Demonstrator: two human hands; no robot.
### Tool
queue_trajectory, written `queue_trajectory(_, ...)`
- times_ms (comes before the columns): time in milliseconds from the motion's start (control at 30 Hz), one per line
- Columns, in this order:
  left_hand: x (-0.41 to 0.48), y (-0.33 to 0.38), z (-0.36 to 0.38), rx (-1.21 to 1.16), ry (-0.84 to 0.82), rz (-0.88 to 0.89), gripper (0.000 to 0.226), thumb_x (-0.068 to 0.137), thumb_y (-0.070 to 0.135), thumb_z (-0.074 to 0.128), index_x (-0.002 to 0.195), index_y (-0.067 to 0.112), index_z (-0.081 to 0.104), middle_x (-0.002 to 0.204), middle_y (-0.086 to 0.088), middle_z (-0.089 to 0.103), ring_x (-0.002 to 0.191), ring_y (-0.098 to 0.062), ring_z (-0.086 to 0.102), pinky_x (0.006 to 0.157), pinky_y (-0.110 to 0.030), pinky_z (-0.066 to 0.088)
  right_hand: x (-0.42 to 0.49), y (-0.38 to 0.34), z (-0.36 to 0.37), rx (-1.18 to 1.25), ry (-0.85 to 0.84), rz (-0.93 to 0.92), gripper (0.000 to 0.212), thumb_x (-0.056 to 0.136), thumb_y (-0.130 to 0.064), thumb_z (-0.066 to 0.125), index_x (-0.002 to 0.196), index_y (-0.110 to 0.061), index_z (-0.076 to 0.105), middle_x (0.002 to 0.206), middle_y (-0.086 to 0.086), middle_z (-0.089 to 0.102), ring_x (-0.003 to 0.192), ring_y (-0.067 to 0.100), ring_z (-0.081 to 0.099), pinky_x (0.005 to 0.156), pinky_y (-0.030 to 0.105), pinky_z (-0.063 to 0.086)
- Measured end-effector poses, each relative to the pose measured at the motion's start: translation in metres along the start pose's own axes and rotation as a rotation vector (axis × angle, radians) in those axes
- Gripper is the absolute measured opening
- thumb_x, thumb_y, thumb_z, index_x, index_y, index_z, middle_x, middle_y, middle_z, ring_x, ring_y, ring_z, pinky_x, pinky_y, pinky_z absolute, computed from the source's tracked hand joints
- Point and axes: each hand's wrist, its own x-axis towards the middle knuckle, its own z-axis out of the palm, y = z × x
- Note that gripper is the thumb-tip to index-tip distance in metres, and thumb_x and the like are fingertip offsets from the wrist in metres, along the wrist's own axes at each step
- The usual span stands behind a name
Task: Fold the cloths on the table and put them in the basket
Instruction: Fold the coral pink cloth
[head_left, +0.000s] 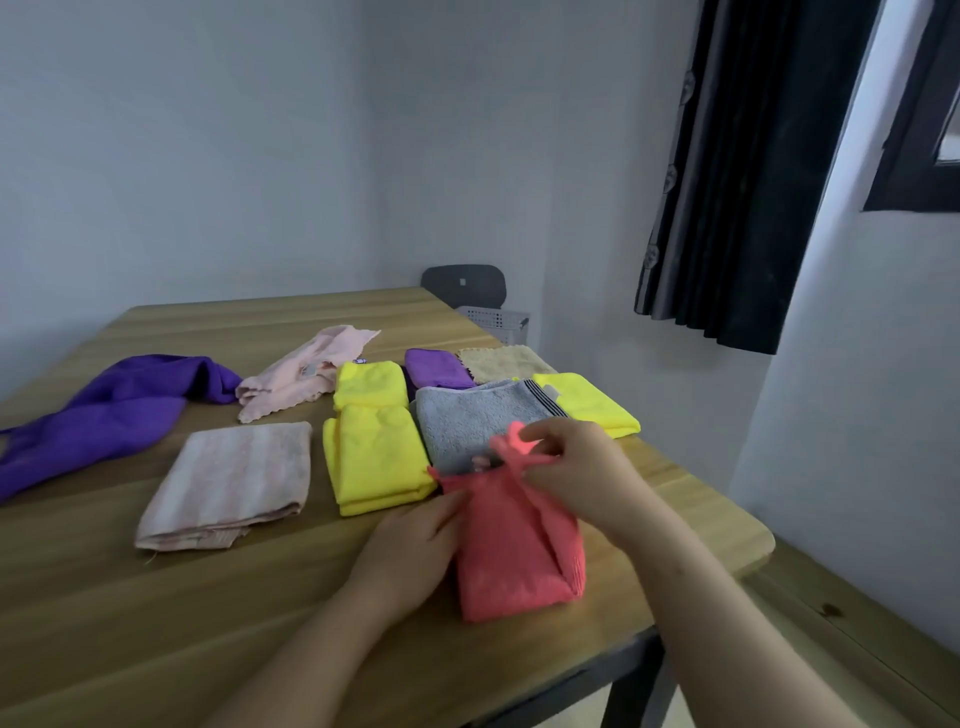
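- Leftmost, a purple cloth (104, 415) lies unfolded and rumpled on the table (156, 623), running off the frame's left edge.
- Next, a folded striped pink cloth (234, 483) lies flat, apart from the purple one.
- Behind it, a pale pink cloth (301, 374) lies crumpled, its near end touching the purple cloth's tip.
- Two folded yellow cloths lie one behind the other, touching: the far one (370, 384) smaller, the near one (376, 457) thicker.
- The left hand (415, 551) rests on the table, its fingers nearly straight and laid against the left edge of the coral cloth (514, 545).
- A small folded purple cloth (436, 368) sits behind a folded grey towel (472, 421).
- The coral cloth lies at the near right of the table, partly folded, its far end raised over the towel's near edge.
- A beige cloth (498, 364) lies flat near the far right edge.
- The right hand (571, 467) pinches the coral cloth's raised far corner between thumb and curled fingers.
- Another folded yellow cloth (587, 402) lies just right of the towel.
- Beyond the table's far corner stands a grey basket (493, 318), in front of a dark chair back (464, 283); what it holds is hidden.
- A dark curtain (737, 182) hangs at the right.
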Motion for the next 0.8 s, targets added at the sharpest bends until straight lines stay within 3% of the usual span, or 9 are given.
queue_trajectory(200, 0.014, -0.021, 0.002, -0.198, -0.015, -0.019, 0.046, 0.070, 0.026, 0.038, 0.094, 0.054, 0.065, 0.115, 0.003, 0.068, 0.112, -0.021, 0.058, 0.098, -0.040, 0.044, -0.015, -0.005, 0.041, -0.011, -0.120, -0.139, 0.032, 0.077, -0.005, 0.065, 0.067, -0.030, 0.047, 0.064, -0.014, 0.053, 0.056, -0.011, 0.050, 0.056, 0.007, 0.036)
queue_trajectory(300, 0.016, -0.016, -0.003, -0.451, 0.055, -0.021, 0.038, 0.071, 0.023, 0.042, 0.089, 0.042, 0.070, 0.109, 0.003, 0.068, 0.112, -0.017, 0.057, 0.105, -0.038, 0.039, -0.017, 0.003, 0.044, 0.029, -0.124, -0.119, 0.030, 0.072, -0.011, 0.072, 0.068, -0.030, 0.048, 0.067, -0.009, 0.058, 0.057, -0.002, 0.048, 0.058, 0.015, 0.038)
queue_trajectory(367, 0.015, -0.007, -0.007, -0.583, 0.168, -0.059, 0.031, 0.074, 0.039, 0.043, 0.099, 0.036, 0.061, 0.110, 0.006, 0.063, 0.116, -0.016, 0.053, 0.107, -0.033, 0.036, -0.019, 0.006, 0.040, 0.076, -0.208, -0.087, 0.026, 0.072, -0.015, 0.074, 0.073, -0.029, 0.052, 0.074, -0.006, 0.064, 0.058, -0.002, 0.048, 0.060, 0.017, 0.040)
queue_trajectory(433, 0.014, -0.007, -0.006, -0.554, 0.210, -0.115, 0.045, 0.069, 0.058, 0.044, 0.112, 0.044, 0.046, 0.106, 0.005, 0.062, 0.108, -0.018, 0.057, 0.100, -0.033, 0.039, -0.023, 0.006, 0.035, 0.072, -0.347, -0.063, 0.017, 0.075, -0.023, 0.074, 0.080, -0.028, 0.059, 0.078, -0.007, 0.066, 0.060, -0.004, 0.050, 0.061, 0.012, 0.040)
queue_trajectory(500, 0.013, -0.011, -0.003, -0.394, 0.147, -0.086, 0.050, 0.070, 0.056, 0.048, 0.116, 0.065, 0.031, 0.088, 0.003, 0.063, 0.086, -0.023, 0.062, 0.081, -0.033, 0.042, -0.021, 0.003, 0.027, 0.142, -0.407, -0.029, 0.007, 0.084, -0.029, 0.066, 0.081, -0.023, 0.063, 0.072, -0.008, 0.062, 0.059, -0.004, 0.051, 0.062, 0.012, 0.041)
queue_trajectory(533, 0.012, -0.012, -0.001, -0.312, 0.121, -0.068, 0.047, 0.073, 0.048, 0.051, 0.112, 0.068, 0.033, 0.084, 0.004, 0.061, 0.088, -0.027, 0.063, 0.078, -0.034, 0.042, -0.019, 0.003, 0.024, 0.182, -0.398, -0.004, 0.014, 0.088, -0.029, 0.061, 0.078, -0.020, 0.064, 0.068, -0.007, 0.061, 0.056, -0.003, 0.051, 0.061, 0.014, 0.042)
queue_trajectory(633, 0.012, -0.013, 0.000, -0.181, 0.127, -0.057, 0.040, 0.086, 0.023, 0.054, 0.092, 0.061, 0.049, 0.084, 0.014, 0.057, 0.103, -0.021, 0.059, 0.087, -0.030, 0.041, -0.017, 0.006, 0.021, -0.036, -0.323, -0.067, 0.009, 0.087, -0.035, 0.062, 0.081, -0.028, 0.064, 0.062, -0.009, 0.058, 0.054, -0.001, 0.050, 0.061, 0.017, 0.042)
queue_trajectory(667, 0.012, -0.012, 0.000, -0.184, 0.145, -0.047, 0.034, 0.086, 0.028, 0.053, 0.084, 0.061, 0.053, 0.088, 0.016, 0.060, 0.104, -0.017, 0.059, 0.091, -0.029, 0.042, -0.020, 0.008, 0.022, -0.133, -0.352, -0.113, 0.007, 0.083, -0.036, 0.066, 0.089, -0.033, 0.064, 0.065, -0.011, 0.055, 0.058, -0.001, 0.049, 0.064, 0.017, 0.040)
queue_trajectory(800, 0.013, -0.012, 0.000, -0.184, 0.157, -0.065, 0.020, 0.072, 0.056, 0.039, 0.077, 0.058, 0.058, 0.100, 0.015, 0.067, 0.103, -0.009, 0.060, 0.096, -0.030, 0.043, -0.031, 0.015, 0.020, -0.226, -0.483, -0.211, 0.046, 0.070, -0.038, 0.078, 0.112, -0.040, 0.059, 0.084, -0.016, 0.046, 0.074, -0.004, 0.045, 0.070, 0.009, 0.036)
